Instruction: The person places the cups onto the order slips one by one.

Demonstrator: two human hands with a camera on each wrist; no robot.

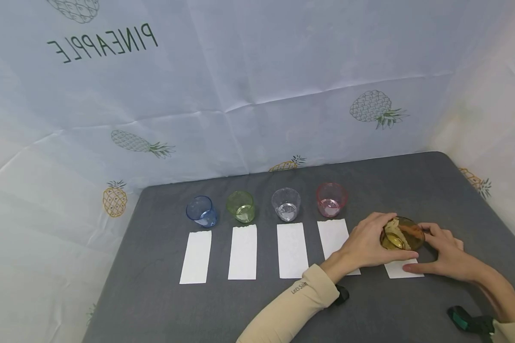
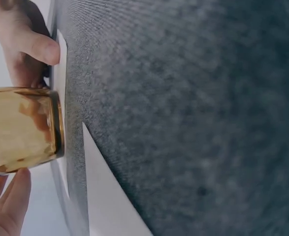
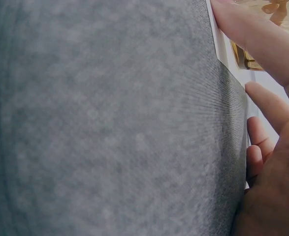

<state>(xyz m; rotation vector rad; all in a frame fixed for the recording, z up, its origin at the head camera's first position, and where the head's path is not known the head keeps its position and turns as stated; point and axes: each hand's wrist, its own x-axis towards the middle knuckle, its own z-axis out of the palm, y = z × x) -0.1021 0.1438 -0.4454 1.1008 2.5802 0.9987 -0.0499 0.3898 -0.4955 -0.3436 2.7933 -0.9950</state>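
An amber glass (image 1: 413, 233) stands upright between both hands at the right side of the table, over a white paper strip (image 1: 398, 272). From its left side my left hand (image 1: 366, 243) holds it, thumb in front and fingers behind; in the left wrist view those fingertips (image 2: 20, 189) meet the glass wall. My right hand (image 1: 450, 252) is on the glass's right side, fingers loosely bent beside it and thumb down at the strip. In the right wrist view, that thumb (image 3: 262, 37) partly covers the glass (image 3: 247, 59). Whether the base touches the paper is hard to tell.
Farther left, a blue glass (image 1: 201, 212), a green glass (image 1: 241, 207), a clear glass (image 1: 286, 205) and a red glass (image 1: 332, 200) stand in a row. White strips, such as this one (image 1: 195, 257), lie in front of them on the dark grey table (image 1: 154, 305). A pineapple-print cloth (image 1: 283, 57) hangs behind.
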